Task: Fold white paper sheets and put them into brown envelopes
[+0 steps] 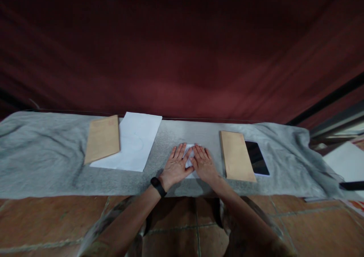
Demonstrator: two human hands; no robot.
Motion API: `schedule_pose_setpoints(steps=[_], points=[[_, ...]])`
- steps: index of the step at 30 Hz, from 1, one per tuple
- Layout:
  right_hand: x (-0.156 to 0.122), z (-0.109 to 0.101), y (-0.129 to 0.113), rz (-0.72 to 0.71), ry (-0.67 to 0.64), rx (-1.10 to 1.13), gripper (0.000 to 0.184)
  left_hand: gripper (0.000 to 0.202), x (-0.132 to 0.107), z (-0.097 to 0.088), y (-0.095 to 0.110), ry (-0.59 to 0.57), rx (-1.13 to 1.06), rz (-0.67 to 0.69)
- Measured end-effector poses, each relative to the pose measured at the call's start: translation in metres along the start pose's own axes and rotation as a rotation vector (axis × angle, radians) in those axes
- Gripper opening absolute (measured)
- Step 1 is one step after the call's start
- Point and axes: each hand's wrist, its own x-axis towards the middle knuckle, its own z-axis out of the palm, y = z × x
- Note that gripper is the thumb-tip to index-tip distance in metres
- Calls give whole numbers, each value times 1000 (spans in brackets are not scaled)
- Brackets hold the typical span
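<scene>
Both palms lie flat on a small white piece of paper [192,175], folded or cut narrow, on the grey cloth. My left hand [178,165] covers its left side, fingers stretched out and pointing away from me; a black band is on that wrist. On the right side rests my right hand [204,164], its fingers also straight and slightly spread. The thumbs nearly meet over the paper. Most of the sheet is hidden under the hands, with white showing between them and at the near edge.
A grey cloth [51,154] covers the long narrow surface. To the left, a brown envelope [102,139] overlaps a large white sheet [139,139]. To the right, brown envelopes [237,156] partly cover a dark-screened tablet [257,158]. A dark red curtain [182,59] hangs behind.
</scene>
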Motion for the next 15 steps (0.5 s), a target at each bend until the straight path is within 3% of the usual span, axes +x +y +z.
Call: schedule_pose_setpoints(steps=[5,15], points=[[-2,10,4,3,63,-105,57,76,-4,1,-4,26,15,3],[-10,6,13,40,95,-187,58,78,-10,-4,-11,38,66,-62]])
